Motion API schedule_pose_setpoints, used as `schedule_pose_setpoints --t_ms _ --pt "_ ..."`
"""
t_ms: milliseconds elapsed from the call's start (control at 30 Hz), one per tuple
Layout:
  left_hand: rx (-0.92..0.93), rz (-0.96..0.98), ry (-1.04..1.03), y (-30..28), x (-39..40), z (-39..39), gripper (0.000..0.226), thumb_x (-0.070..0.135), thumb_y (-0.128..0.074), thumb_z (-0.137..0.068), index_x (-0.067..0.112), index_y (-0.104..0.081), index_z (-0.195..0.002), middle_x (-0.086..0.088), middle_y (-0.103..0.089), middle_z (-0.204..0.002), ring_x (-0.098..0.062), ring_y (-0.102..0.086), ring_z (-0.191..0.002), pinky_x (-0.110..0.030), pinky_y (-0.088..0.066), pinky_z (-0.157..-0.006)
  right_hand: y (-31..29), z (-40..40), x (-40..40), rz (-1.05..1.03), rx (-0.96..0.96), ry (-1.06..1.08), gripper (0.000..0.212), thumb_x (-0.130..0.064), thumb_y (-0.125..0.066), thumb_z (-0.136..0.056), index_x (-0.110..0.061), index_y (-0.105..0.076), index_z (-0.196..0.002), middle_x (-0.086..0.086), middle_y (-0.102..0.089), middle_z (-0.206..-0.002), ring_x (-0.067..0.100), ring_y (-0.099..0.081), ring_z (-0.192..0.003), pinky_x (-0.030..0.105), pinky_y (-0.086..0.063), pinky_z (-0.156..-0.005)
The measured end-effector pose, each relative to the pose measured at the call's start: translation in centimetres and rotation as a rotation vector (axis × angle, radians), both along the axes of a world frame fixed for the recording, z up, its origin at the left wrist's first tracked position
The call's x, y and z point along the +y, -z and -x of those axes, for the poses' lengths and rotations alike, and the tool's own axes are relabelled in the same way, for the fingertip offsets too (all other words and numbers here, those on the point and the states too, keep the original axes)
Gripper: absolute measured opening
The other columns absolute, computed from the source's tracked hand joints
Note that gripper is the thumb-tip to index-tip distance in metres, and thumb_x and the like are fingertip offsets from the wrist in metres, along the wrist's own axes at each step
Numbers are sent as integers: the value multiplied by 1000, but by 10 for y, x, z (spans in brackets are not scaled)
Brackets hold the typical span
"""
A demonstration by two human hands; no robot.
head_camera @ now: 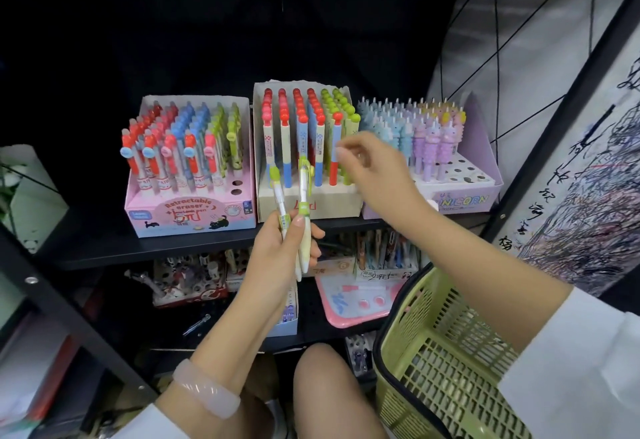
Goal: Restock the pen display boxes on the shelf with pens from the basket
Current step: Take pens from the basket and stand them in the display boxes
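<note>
Fingers of our left hand [277,248] grip two green pens [294,217] at centre frame; our right hand [374,165], loosely spread, reaches the middle display box [311,203]. Next: slot one in.

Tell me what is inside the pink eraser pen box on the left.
The pink box holds upright rows of pens with red, blue and green tops. Two empty holes show at its front right corner. The pens' lower ends sit hidden in the holder.
</note>
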State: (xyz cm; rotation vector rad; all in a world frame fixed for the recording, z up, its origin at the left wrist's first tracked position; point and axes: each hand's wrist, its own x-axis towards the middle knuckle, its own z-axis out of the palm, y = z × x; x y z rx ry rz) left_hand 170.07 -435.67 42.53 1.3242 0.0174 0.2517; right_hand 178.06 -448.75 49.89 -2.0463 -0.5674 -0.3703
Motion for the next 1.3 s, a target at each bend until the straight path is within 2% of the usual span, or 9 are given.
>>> schedule_pose_setpoints --t_ms 100,200,433,667,800,933,1067,1200,1300 --pt "-17 27 10 -1 6 3 15 23 -42 -98 17 -55 -101 5 -66 -69 -8 -55 -53 -20 -46 -49 -5 12 23 -91 289 -285 29 -18 -40 -100 -12 -55 -124 -1 -60 -96 2 -56 -71 17 -51 -61" --pt "-30 38 -3 0 18 9 16 22 -41 -99 15 -56 -99 4 -67 -70 -9 -58 -54 -20 -47 -50 -8 13 38 -84 299 -322 28 -15 -47 -97 -7 -57 -122 -3 -60 -84 8 -54 -71 19 -48 -60" --pt "43 25 -221 -1 63 17 14 23 -40 -99 23 -54 -100 2 -67 -73 -10 -61 -53 -21 -51 -48 -51 4 81 -228 -88 -147 5 -17 -58 -91 -14 -55 -93 -1 -63 -69 8 -63 -62 23 -56 -63" --pt "99 8 -290 2 84 27 15 23 -39 -100 23 -54 -98 -4 -64 -79 -6 -53 -46 -19 -47 -44 -27 -3 117 91 -316 -14 20 -20 -57 -92 -2 -56 -101 11 -62 -76 19 -59 -69 29 -47 -64" --pt "110 -15 -283 4 90 32 16 24 -39 -100 24 -55 -101 0 -64 -76 -6 -50 -46 -19 -44 -42 -20 -10 127 255 -284 53 28 -22 -54 -94 1 -57 -109 11 -60 -79 22 -58 -72 36 -49 -69" --pt "99 -70 -271 3 91 32 15 23 -40 -100 23 -56 -102 9 -60 -65 -5 -40 -43 -17 -33 -38 -20 -14 143 363 -223 93 25 -21 -52 -95 3 -59 -96 14 -61 -80 23 -57 -71 33 -48 -68" --pt "82 -59 -262 -2 91 33 13 24 -39 -100 21 -52 -98 2 -57 -69 -5 -37 -43 -17 -31 -38 -10 -9 148 337 -137 98 28 -24 -49 -96 2 -59 -97 15 -65 -87 26 -64 -79 39 -53 -77" --pt "112 7 -257 -5 92 34 17 22 -35 -101 16 -49 -93 -2 -61 -74 -6 -39 -42 -20 -30 -40 -6 1 135 222 -134 104 24 -27 -51 -96 -5 -57 -101 5 -64 -76 15 -61 -68 19 -45 -64" --pt "84 -20 -214 -4 89 34 18 20 -35 -101 16 -52 -96 1 -62 -74 -7 -40 -45 -21 -32 -43 4 21 131 117 -18 -105 22 -29 -54 -93 -11 -64 -97 -9 -60 -77 -1 -54 -69 9 -44 -64"
